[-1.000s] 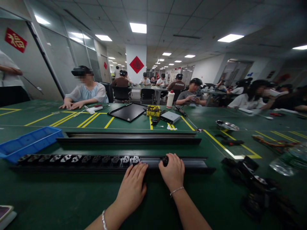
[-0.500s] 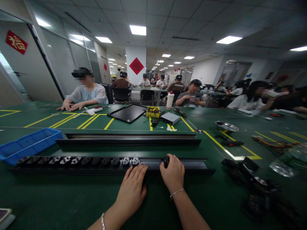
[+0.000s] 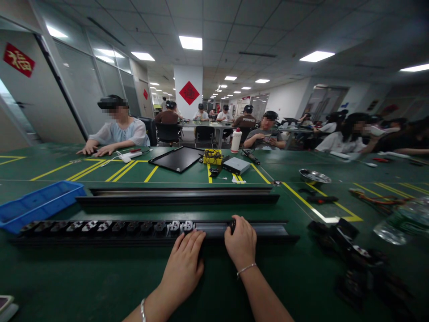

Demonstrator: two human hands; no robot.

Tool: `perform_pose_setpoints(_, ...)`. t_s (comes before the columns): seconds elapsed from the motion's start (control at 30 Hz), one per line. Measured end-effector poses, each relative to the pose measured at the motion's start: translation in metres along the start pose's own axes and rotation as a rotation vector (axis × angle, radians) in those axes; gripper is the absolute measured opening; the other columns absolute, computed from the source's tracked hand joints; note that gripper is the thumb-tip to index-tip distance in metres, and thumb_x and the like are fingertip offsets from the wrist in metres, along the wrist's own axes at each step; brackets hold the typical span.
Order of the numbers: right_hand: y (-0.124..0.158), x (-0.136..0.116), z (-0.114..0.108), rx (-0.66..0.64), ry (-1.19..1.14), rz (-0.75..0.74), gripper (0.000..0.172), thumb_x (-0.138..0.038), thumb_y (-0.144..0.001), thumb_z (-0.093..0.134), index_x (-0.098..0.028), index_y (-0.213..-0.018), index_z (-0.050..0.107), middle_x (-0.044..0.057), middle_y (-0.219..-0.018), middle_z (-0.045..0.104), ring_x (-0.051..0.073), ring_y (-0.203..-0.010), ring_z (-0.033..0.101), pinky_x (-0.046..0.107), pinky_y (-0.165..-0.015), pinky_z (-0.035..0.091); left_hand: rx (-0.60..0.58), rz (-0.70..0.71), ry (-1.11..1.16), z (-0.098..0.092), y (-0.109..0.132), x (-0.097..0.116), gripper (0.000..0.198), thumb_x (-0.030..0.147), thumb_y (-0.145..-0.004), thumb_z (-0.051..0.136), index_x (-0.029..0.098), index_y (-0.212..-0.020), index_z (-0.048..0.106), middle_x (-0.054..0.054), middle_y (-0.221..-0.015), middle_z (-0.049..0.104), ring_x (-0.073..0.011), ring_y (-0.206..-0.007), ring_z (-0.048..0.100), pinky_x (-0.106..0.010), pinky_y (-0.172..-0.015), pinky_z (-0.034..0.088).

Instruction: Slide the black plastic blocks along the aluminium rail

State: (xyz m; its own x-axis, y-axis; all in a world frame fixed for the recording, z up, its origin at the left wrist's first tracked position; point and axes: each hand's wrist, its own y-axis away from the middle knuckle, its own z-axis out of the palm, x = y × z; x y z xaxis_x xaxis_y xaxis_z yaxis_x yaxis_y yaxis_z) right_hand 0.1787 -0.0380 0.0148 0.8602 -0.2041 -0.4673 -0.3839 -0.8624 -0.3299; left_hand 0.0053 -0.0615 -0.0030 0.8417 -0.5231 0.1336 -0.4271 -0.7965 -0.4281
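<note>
In front of me lies a long black channel rail. A row of several small black socket modules, some with white or silvery faces, fills its left and middle part. My left hand rests palm down over the front wall, fingers stretched out beside the last silvery modules; its fingertips reach into the channel. To the right, my right hand has its fingers curled around a small black module, mostly hidden by the hand, at the bare stretch of the channel.
Behind lies a second black rail. A blue bin stands left. To the right are dark parts, a plastic bottle and a metal bowl. Farther back are a black panel and a grey box. A person sits opposite.
The view has shifted slightly. Both hands keep nearly the same places on the rail, and the right hand still holds the small black module.
</note>
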Motion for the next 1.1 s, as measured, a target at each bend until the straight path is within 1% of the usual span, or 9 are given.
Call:
perform_pose_setpoints(0.27, 0.000, -0.001, 0.000, 0.005, -0.009, 0.000, 0.035, -0.018, -0.080, 0.041, -0.015, -0.111, 0.056, 0.011, -0.117, 0.061, 0.022, -0.120, 0.045, 0.036, -0.098, 0.027, 0.002, 0.005, -0.006, 0.001, 0.000, 0.000, 0.056, 0.013, -0.075, 0.046, 0.023, -0.131, 0.041, -0.004, -0.130, 0.055, -0.0198, -0.122, 0.047, -0.042, -0.108, 0.030)
perform_pose_setpoints(0.5, -0.001, 0.001, 0.000, 0.005, -0.015, 0.008, 0.036, -0.017, -0.079, 0.041, -0.015, -0.110, 0.056, 0.011, -0.113, 0.062, 0.022, -0.114, 0.050, 0.034, -0.093, 0.032, -0.004, -0.007, 0.005, 0.001, 0.000, 0.000, 0.055, 0.015, -0.076, 0.048, 0.024, -0.130, 0.042, -0.003, -0.130, 0.055, -0.0192, -0.121, 0.047, -0.041, -0.108, 0.029)
perform_pose_setpoints(0.6, -0.001, 0.005, 0.001, 0.041, 0.013, -0.016, 0.037, -0.020, -0.078, 0.042, -0.014, -0.112, 0.056, 0.011, -0.115, 0.062, 0.022, -0.115, 0.049, 0.036, -0.100, 0.027, -0.005, -0.009, 0.013, 0.001, 0.000, 0.000, 0.055, 0.015, -0.075, 0.047, 0.024, -0.130, 0.042, -0.002, -0.130, 0.055, -0.0188, -0.122, 0.047, -0.041, -0.108, 0.029)
perform_pose_setpoints(0.73, -0.001, 0.014, 0.000, 0.098, 0.085, -0.020, 0.044, -0.032, -0.076, 0.048, -0.013, -0.114, 0.056, 0.012, -0.122, 0.058, 0.026, -0.123, 0.041, 0.044, -0.106, 0.016, -0.002, 0.002, 0.003, 0.000, 0.000, 0.000, 0.056, 0.014, -0.075, 0.047, 0.023, -0.130, 0.042, -0.003, -0.129, 0.055, -0.0197, -0.122, 0.047, -0.042, -0.108, 0.030)
perform_pose_setpoints(0.83, -0.002, 0.018, -0.001, 0.075, 0.095, -0.006, 0.046, -0.036, -0.075, 0.048, -0.013, -0.115, 0.057, 0.012, -0.123, 0.057, 0.026, -0.125, 0.039, 0.045, -0.107, 0.014, -0.009, 0.006, -0.002, -0.001, 0.000, 0.001, 0.057, 0.013, -0.075, 0.046, 0.022, -0.131, 0.041, -0.005, -0.130, 0.055, -0.0205, -0.122, 0.047, -0.043, -0.107, 0.030)
perform_pose_setpoints(1.1, -0.004, 0.016, -0.003, 0.043, 0.082, 0.022, 0.043, -0.035, -0.076, 0.047, -0.015, -0.112, 0.057, 0.011, -0.121, 0.059, 0.025, -0.124, 0.040, 0.044, -0.106, 0.016, -0.004, 0.005, 0.002, -0.002, -0.001, 0.001, 0.056, 0.013, -0.075, 0.045, 0.022, -0.130, 0.042, -0.005, -0.130, 0.055, -0.0205, -0.122, 0.047, -0.043, -0.108, 0.030)
